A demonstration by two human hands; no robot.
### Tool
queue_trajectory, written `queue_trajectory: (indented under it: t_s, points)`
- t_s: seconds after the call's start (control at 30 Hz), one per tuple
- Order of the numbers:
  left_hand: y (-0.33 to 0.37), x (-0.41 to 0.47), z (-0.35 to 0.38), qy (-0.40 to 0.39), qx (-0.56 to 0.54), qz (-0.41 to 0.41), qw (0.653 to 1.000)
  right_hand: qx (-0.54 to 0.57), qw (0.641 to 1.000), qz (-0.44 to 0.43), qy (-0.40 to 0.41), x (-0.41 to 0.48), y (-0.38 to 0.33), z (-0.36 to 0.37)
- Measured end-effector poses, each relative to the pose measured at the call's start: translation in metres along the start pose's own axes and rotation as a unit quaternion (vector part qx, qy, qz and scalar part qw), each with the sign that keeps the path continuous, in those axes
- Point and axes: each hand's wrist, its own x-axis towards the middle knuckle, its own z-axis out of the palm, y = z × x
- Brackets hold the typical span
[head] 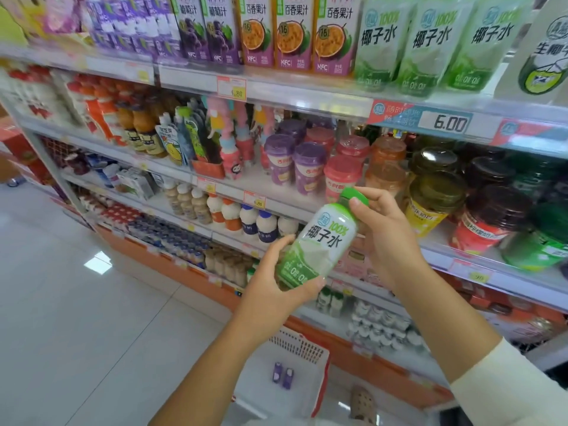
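Observation:
I hold a coconut water bottle (319,241) with a green cap and a green and white label, tilted in front of the shelves. My left hand (273,290) grips its lower end from below. My right hand (387,238) grips its neck just under the cap. More bottles of the same kind (430,41) stand on the top shelf at the right.
Store shelves (307,93) full of juice cartons, cups, jars and small bottles run from the left to the right. A red and white shopping basket (295,373) with two small purple cartons stands on the tiled floor below my arms. A shoe (362,404) shows beside it.

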Motion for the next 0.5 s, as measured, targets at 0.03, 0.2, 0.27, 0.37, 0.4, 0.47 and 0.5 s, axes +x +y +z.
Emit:
queue_trajectory:
  t_s: [0.03, 0.2, 0.27, 0.37, 0.4, 0.47, 0.5]
  points:
    - [-0.001, 0.000, -0.003, -0.029, -0.059, -0.032, 0.997, 0.017, 1.000, 0.005, -0.007, 0.000, 0.001, -0.001]
    - [-0.003, -0.004, -0.004, -0.081, -0.229, -0.086, 0.966, 0.037, 0.996, 0.021, -0.079, 0.000, 0.002, 0.001]
    - [-0.001, -0.004, -0.002, -0.042, -0.162, -0.054, 0.984, 0.009, 0.996, 0.023, -0.084, 0.002, 0.001, 0.003]
    - [0.000, -0.005, 0.002, 0.040, -0.023, 0.002, 0.999, -0.076, 0.996, 0.003, -0.047, 0.006, 0.002, 0.009]
    - [0.001, -0.007, 0.003, 0.057, 0.019, 0.017, 0.998, -0.083, 0.996, -0.001, -0.030, 0.007, 0.003, 0.011]
    - [0.003, -0.007, 0.001, 0.059, 0.060, 0.031, 0.996, -0.072, 0.997, 0.001, -0.005, 0.010, 0.004, 0.012]
    - [0.001, -0.005, -0.001, 0.049, 0.063, 0.030, 0.996, -0.062, 0.998, 0.004, -0.004, 0.012, 0.004, 0.011]
